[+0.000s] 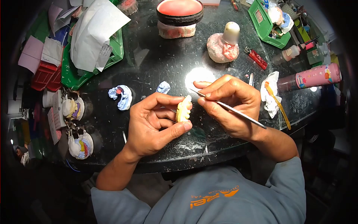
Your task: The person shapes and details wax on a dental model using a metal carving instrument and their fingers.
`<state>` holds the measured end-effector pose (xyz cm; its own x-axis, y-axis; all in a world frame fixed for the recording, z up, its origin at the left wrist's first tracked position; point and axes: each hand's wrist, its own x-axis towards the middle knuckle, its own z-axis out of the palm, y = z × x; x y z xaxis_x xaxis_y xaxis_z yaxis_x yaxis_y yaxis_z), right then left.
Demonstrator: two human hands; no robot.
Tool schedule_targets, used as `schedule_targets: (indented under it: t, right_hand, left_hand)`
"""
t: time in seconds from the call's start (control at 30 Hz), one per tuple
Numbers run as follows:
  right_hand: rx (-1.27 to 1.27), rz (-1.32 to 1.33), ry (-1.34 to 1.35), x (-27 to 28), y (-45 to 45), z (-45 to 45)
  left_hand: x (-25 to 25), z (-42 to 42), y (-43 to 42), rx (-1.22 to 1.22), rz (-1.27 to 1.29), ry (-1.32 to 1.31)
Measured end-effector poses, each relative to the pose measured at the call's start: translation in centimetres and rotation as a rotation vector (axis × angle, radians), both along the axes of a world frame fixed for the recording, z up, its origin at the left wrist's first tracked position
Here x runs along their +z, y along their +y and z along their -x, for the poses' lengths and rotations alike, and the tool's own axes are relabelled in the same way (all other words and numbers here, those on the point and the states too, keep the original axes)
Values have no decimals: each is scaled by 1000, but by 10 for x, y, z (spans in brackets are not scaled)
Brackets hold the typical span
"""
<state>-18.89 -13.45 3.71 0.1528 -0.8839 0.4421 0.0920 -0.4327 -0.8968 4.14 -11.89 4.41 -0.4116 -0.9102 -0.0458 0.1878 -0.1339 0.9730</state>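
My left hand (154, 123) is closed on a small yellow dental model (183, 110), pinched between thumb and fingers, with a row of teeth facing right. In my right hand (233, 102) a slim metal carving tool (238, 112) is gripped like a pen. Its tip points up and left, a little apart from the model. Beyond my left hand lies a small blue dental piece (163, 87). Farther left is a blue horseshoe-shaped dental model (120, 98) with a red spot on it.
Two mounted dental casts (80, 145) stand at the left edge. A green bin (118, 52) holds papers. At the back are a red wax dish (179, 9) and a bottle on a stained base (222, 48). On the right lie a red knife (256, 58), white tissue (270, 100) and a pink tumbler (319, 76).
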Motion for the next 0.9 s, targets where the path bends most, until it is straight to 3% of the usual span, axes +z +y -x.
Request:
schedule_targets:
  t: [0.13, 0.43, 0.9]
  right_hand:
    - [65, 68, 81, 1, -2, 4]
    - [10, 71, -52, 1, 1, -3]
    - [33, 213, 81, 5, -1, -1]
  left_hand:
    - [0, -2, 0, 5, 17, -16]
    - [0, -1, 0, 19, -29, 3]
    - [-1, -2, 0, 22, -4, 30]
